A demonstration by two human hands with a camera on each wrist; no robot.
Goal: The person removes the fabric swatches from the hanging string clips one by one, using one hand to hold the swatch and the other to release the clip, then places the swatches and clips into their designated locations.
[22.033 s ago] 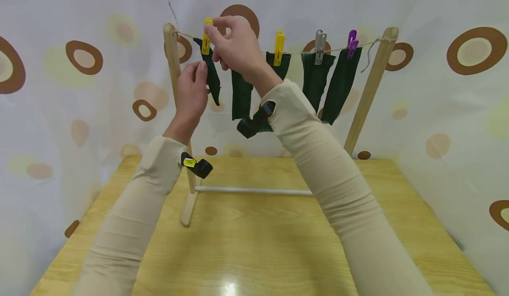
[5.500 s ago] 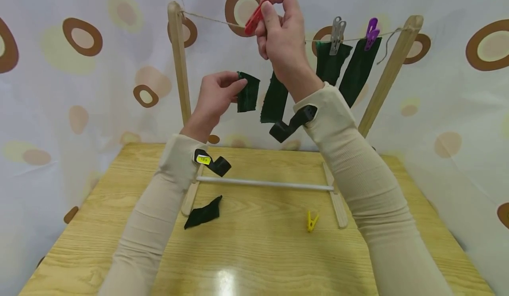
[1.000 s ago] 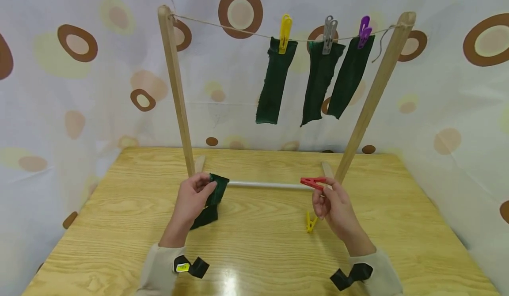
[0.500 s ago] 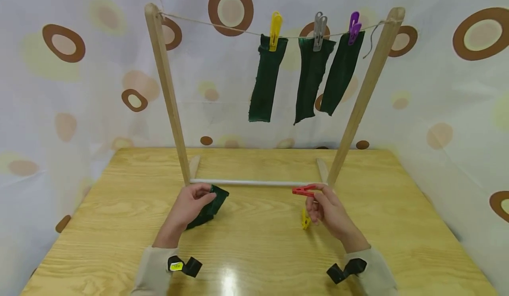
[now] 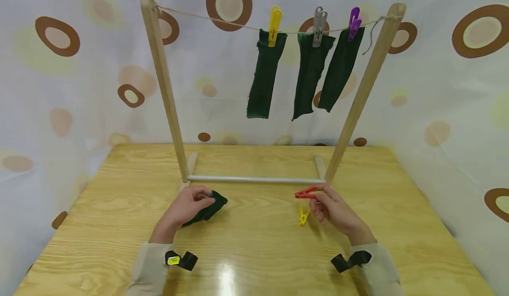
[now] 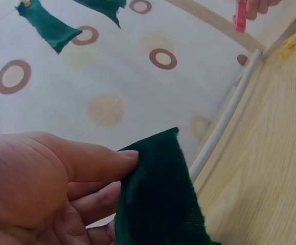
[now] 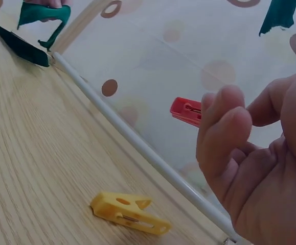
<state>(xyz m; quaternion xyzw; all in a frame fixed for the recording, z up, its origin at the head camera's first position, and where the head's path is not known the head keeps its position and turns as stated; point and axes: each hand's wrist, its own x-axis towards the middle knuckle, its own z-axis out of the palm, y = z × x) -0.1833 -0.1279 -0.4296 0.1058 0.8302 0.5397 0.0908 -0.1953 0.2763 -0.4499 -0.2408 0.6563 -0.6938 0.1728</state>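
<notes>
My left hand (image 5: pixel 184 210) pinches one end of a dark green cloth strip (image 6: pixel 160 194) between thumb and fingers, low over the table's left side. A second green cloth (image 7: pixel 22 47) lies on the tabletop just under it, mostly hidden in the head view. With thumb and fingers, my right hand (image 5: pixel 336 212) holds a red clothespin (image 5: pixel 305 193) by its handle end, above the table on the right. Below that hand a yellow clothespin (image 7: pixel 130 212) lies on the wood. Three green strips, such as the left one (image 5: pixel 266 77), hang from the string.
A wooden frame stands at the back, with a left post (image 5: pixel 165 88), a right post (image 5: pixel 363 92) and a white bar (image 5: pixel 256 180) low between them. On the string (image 5: pixel 207 17) sit a yellow clothespin (image 5: pixel 274 26), a grey one (image 5: pixel 319 27) and a purple one (image 5: pixel 355 24).
Two strips at the line's left have come off, and a cloth and yellow clothespin now lie on the table. Both hands have come down from the line; the left lowers its strip over the lying cloth.
</notes>
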